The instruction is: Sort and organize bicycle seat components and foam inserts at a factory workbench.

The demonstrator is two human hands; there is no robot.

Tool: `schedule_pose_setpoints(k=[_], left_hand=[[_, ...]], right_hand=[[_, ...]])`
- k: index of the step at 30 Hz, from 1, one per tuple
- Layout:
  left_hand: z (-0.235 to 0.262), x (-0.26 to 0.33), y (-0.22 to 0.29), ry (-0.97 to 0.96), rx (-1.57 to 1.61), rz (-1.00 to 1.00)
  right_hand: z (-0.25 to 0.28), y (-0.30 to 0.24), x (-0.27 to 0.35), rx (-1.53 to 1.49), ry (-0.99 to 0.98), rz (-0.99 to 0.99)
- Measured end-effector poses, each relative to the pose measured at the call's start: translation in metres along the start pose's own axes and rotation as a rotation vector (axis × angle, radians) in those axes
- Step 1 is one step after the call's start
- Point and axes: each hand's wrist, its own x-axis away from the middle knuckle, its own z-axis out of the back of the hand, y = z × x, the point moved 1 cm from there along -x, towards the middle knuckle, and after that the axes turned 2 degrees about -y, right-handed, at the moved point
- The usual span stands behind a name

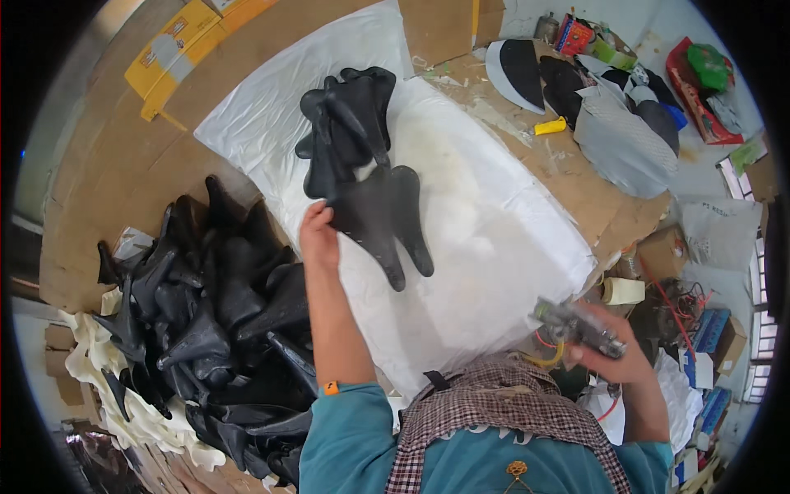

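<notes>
The hands were well apart. The left hand (319, 235) was closed on the left edge of a smooth black saddle-shaped shell (369, 218), located over a white sheet (518, 272) and beside a cluster of similar black shells (350, 111). The right hand (619, 339) was clamped around a blurred grey tool (580, 327). A heap of pointed black pieces (218, 309) lay at left.

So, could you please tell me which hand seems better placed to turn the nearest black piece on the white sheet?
Probably the left hand: its fingers are at that black piece's edge, while the right hand is well away from it and holds a tool.
</notes>
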Motion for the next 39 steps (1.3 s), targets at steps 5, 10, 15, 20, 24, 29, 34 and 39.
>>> schedule_pose_setpoints(k=[5,10,15,20,24,29,34,39], left_hand=[[0.050,0.015,0.072,0.042,0.165,-0.095],[0.043,-0.016,0.033,0.016,0.293,0.132],[0.033,-0.064,-0.051,0.061,-0.009,0.226],[0.018,-0.063,-0.082,0.143,-0.490,0.254],[0.012,-0.044,-0.072,0.055,-0.372,0.188],[0.009,-0.018,-0.055,0.084,-0.233,0.085],[0.026,-0.013,-0.066,-0.042,-0.391,0.306],[-0.013,-0.022,-0.073,-0.089,-0.183,0.199]], right_hand=[[0.000,-0.035,-0.021,-0.292,0.189,0.037],[0.007,-0.004,-0.015,-0.048,0.014,0.031],[0.010,-0.015,-0.024,-0.174,0.078,0.024],[0.019,-0.033,-0.058,-0.344,0.191,0.083],[0.030,-0.050,-0.078,-0.301,0.273,0.163],[0.037,-0.046,-0.101,-0.367,0.375,0.308],[0.033,-0.007,-0.122,-0.353,0.130,0.085],[0.029,0.016,-0.137,-0.405,0.068,-0.004]])
